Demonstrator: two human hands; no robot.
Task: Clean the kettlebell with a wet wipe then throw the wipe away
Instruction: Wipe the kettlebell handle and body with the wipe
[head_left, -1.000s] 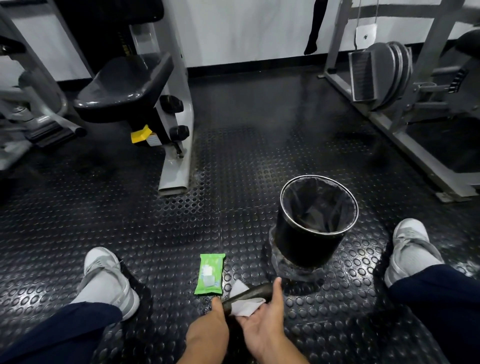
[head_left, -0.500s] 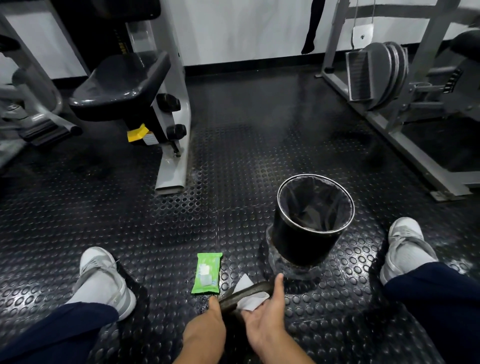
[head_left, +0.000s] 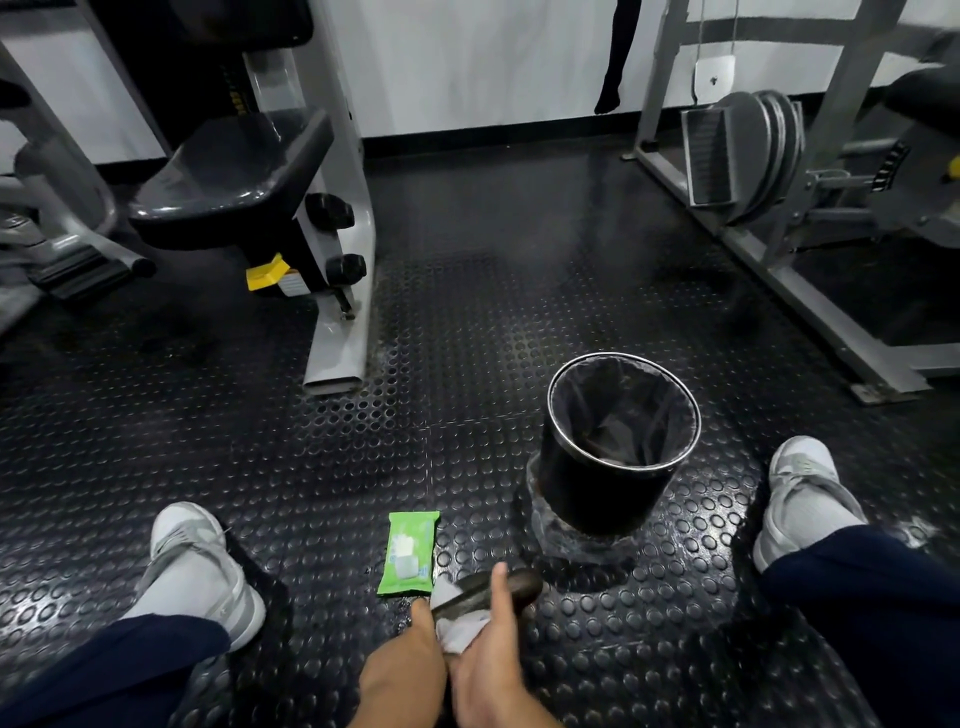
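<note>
Now | right hand (head_left: 488, 670) grip: wet wipe (head_left: 460, 630) held on kettlebell (head_left: 493, 588), thumb over | left hand (head_left: 402, 670) grip: hidden

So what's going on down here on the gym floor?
A seated person is cleaning a dark metal kettlebell; only its handle shows. The left hand holds the handle while the right hand presses a white wet wipe against it. A green wipes packet lies beside them, and the black lined bin stands just ahead, wipe not yet thrown away.
</note>
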